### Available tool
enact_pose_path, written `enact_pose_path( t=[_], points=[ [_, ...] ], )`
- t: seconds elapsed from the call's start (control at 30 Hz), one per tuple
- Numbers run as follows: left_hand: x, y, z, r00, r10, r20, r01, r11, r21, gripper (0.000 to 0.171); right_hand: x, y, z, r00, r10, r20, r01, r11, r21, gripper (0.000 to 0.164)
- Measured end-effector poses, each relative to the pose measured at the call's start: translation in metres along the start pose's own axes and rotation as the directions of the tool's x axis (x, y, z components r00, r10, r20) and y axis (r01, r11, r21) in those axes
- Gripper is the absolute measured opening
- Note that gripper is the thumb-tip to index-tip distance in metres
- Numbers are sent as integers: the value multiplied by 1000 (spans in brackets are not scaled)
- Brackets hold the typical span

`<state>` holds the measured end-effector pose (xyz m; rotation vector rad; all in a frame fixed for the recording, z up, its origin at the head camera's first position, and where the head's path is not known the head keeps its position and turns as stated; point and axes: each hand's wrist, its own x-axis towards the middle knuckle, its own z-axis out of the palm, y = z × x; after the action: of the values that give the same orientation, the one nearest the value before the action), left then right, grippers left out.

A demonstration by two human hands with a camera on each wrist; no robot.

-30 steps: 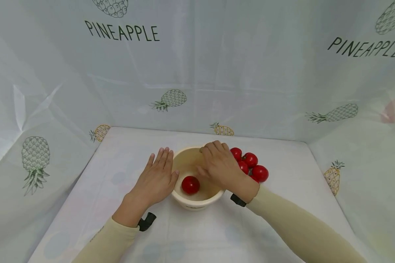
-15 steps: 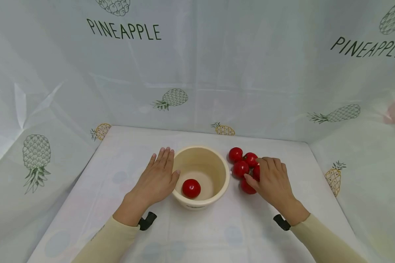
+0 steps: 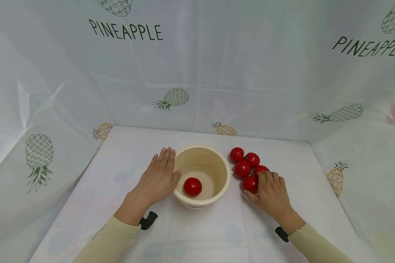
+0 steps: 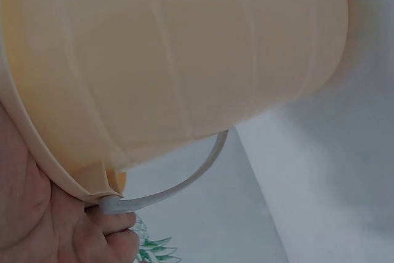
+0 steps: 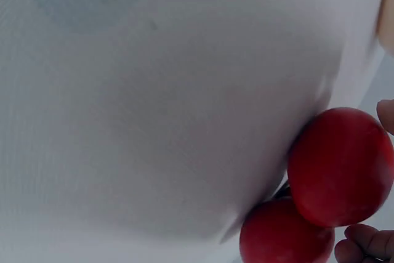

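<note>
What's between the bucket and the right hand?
The front tomato. In the head view it sits between the bucket and the right hand, which curls around it; a strip of bare tabletop separates it from the bucket.

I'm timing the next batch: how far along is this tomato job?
Apparently done: one tomato lies in the bucket. In hand: the right hand grips the nearest loose tomato; the left hand rests against the bucket. Apparently left: that one, then four other tomatoes beside the bucket.

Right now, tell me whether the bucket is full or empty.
Neither: the bucket is mostly empty. The head view shows a single tomato on its floor, with bare floor beside it.
</note>
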<state>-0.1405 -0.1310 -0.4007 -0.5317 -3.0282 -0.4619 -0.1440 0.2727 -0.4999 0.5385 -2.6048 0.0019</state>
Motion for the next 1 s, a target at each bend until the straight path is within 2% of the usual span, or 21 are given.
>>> enact_pose_path(
  t=[0.17, 0.3, 0.67, 0.83, 1.0],
  points=[
    [1, 0, 1, 1000, 4, 2, -4, 1000, 9, 74, -3, -1, 7, 999, 4, 43, -2, 999, -47, 80],
    [1, 0, 1, 1000, 4, 4, -4, 1000, 9, 74, -4, -1, 7, 999, 13, 46, -11, 998, -54, 74],
    [0, 0, 0, 1000, -3, 11, 3, 1000, 13, 74, -3, -2, 1, 999, -35, -38, 34, 999, -36, 69],
    [0, 0, 1, 1000, 2, 5, -2, 1000, 10, 74, -2, -4, 0, 998, -34, -52, 33, 999, -22, 69],
    [1, 0, 1, 1000, 4, 3, -4, 1000, 7, 74, 1, -6, -1, 994, -31, -102, 30, 999, -18, 67]
  ],
)
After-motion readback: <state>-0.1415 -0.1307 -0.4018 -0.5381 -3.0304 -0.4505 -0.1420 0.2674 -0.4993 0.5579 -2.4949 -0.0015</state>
